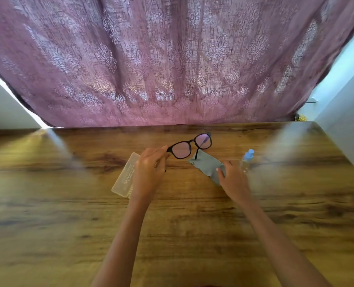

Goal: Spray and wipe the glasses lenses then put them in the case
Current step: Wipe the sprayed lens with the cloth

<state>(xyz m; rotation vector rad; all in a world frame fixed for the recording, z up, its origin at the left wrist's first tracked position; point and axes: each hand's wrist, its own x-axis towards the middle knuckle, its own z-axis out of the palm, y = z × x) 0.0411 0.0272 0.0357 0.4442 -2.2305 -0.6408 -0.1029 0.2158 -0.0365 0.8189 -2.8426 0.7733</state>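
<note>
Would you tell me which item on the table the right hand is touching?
The grey cloth: the right hand rests its thumb on the near end. The blue-capped spray bottle stands right of that hand; the clear case lies by the left hand.

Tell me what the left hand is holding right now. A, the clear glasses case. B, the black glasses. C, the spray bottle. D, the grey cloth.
B: the left hand pinches the black glasses by one corner of the frame, while the case, grey cloth and spray bottle stay on the table.
</note>
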